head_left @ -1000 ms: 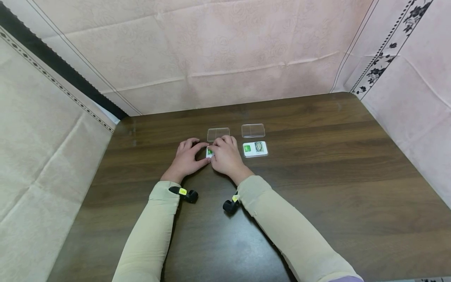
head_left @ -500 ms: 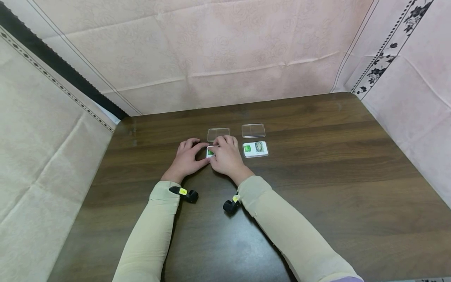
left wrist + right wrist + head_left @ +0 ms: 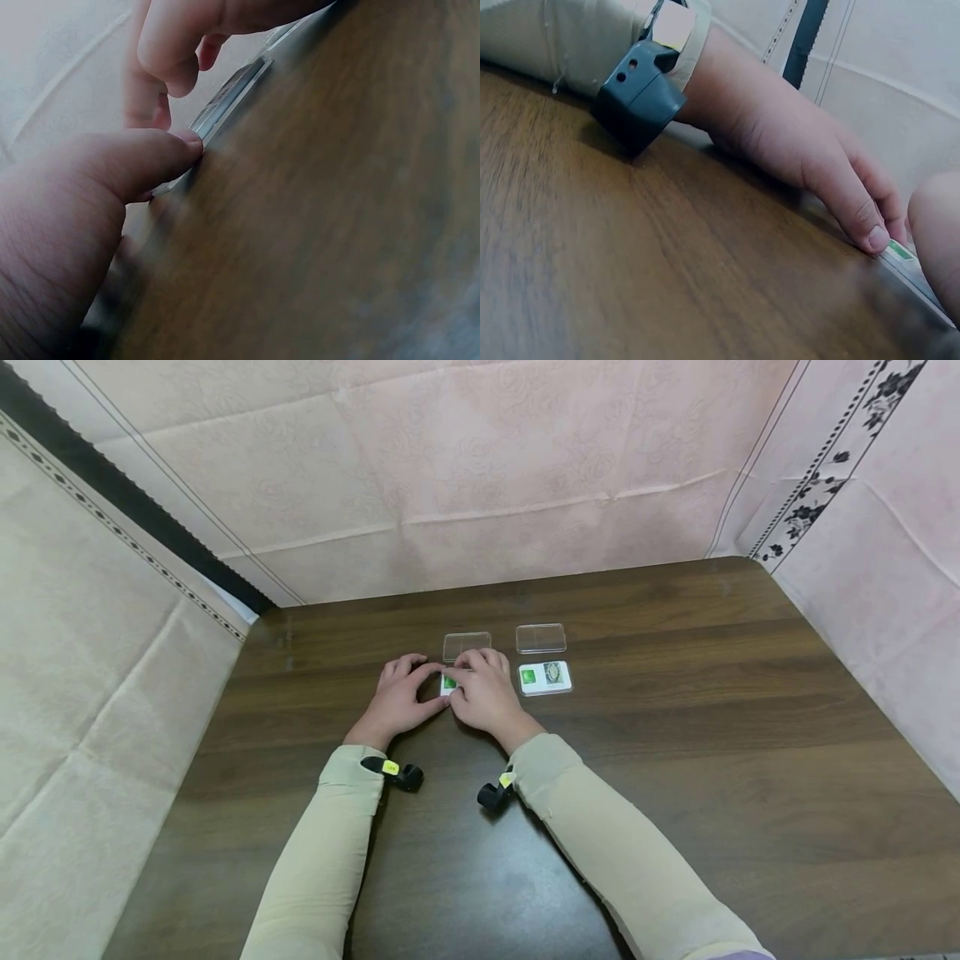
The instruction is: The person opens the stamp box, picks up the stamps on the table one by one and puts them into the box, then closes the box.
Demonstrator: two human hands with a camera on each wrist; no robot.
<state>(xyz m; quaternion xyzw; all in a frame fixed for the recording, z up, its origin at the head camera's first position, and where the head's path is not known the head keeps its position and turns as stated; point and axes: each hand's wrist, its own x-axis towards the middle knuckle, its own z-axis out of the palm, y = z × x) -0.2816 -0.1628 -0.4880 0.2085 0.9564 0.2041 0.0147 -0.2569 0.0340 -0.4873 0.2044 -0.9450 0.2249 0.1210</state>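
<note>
A flat white card with a green square, in a thin clear plastic case [image 3: 448,686], lies between my hands. My left hand [image 3: 393,700] holds its left end, the thumb at the near edge and a finger at the far edge. In the left wrist view that thumb [image 3: 169,154] touches the side of the case. My right hand [image 3: 486,697] is bent over the card's right part and hides most of it. Whether its fingertips pinch or press the card is unclear. The right wrist view shows the card's edge [image 3: 922,289] beside a right finger [image 3: 939,240].
A second white card with a green square and round emblem [image 3: 545,677] lies to the right. Two clear plastic covers [image 3: 467,646] lie behind, one behind each card. All rest on a brown wooden table [image 3: 675,735] with cloth hangings [image 3: 480,485] around it.
Both hands stay in nearly the same place on the card. Only slight shifts of the right fingers and of the whole view are visible.
</note>
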